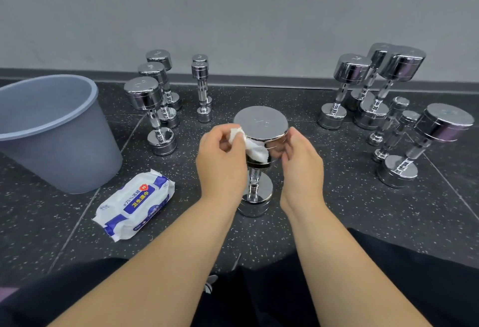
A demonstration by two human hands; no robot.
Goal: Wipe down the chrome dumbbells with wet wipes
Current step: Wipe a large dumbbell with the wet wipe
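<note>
My left hand pinches the limp wipe to the upright dumbbell; right hand fingers curl round its top head; heavy, slick chrome, I judge; brace there.

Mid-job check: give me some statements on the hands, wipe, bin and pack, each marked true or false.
1. The left hand holds the wipe against the top head of the dumbbell. True.
2. That dumbbell lies on its side. False: it stands upright on its lower head.
3. The bin stands to the person's right. False: it is on the left, beyond the pack.
4. The pack lies on the floor, left of the dumbbell. True.
5. The right hand holds a second wipe. False: it has no wipe; its fingers hold the side of the top head.
</note>
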